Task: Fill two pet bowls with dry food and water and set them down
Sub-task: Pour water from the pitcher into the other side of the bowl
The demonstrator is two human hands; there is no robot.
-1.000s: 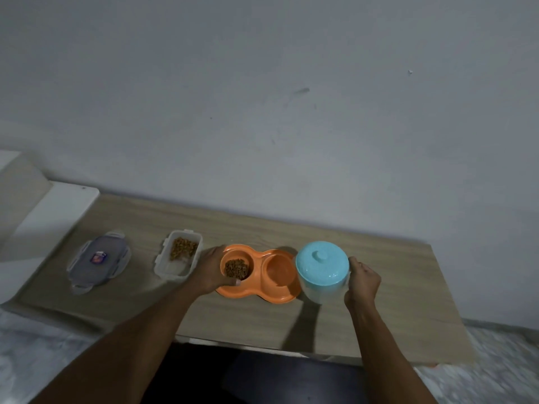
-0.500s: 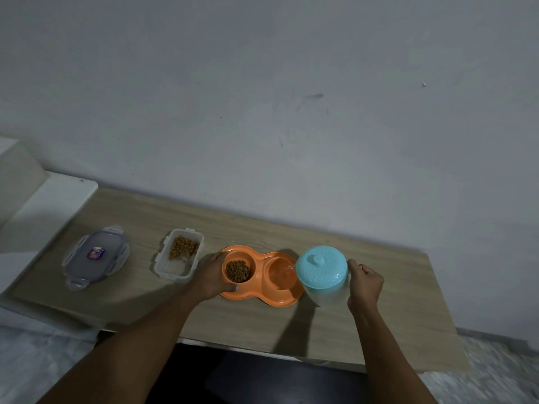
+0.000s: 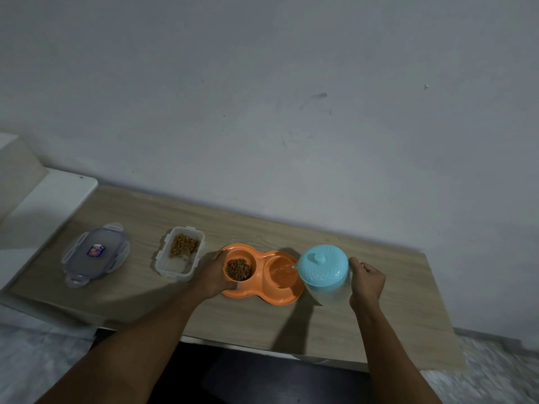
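Moved: jug (image 3: 323, 269) tipped toward 9 o'clock, water (image 3: 287, 268) now running into the right bowl (image 3: 278, 255); my right hand (image 3: 367, 282) grips the jug, left hand (image 3: 214, 275) holds the food bowl (image 3: 240, 253) at 9, so filling is nearly done.

A long table (image 3: 379, 319) with a pale wood-grain top stands with its far edge against a wall. Four things sit in a row along it, about midway between the far and near edges. Nearest the left edge lies a clear snap-lock lid (image 3: 94, 253) with a small label, flat on the top. Well apart to its right is an open clear food container (image 3: 180, 255), with dry food heaped in its far half. Next is an orange double bowl (image 3: 259, 295), with kibble (image 3: 239, 269) in its left well and water (image 3: 281, 274) in its right. Just beside the bowl's right end is a tilted jug (image 3: 323, 271) with a blue lid. Whether its base touches the top cannot be told.
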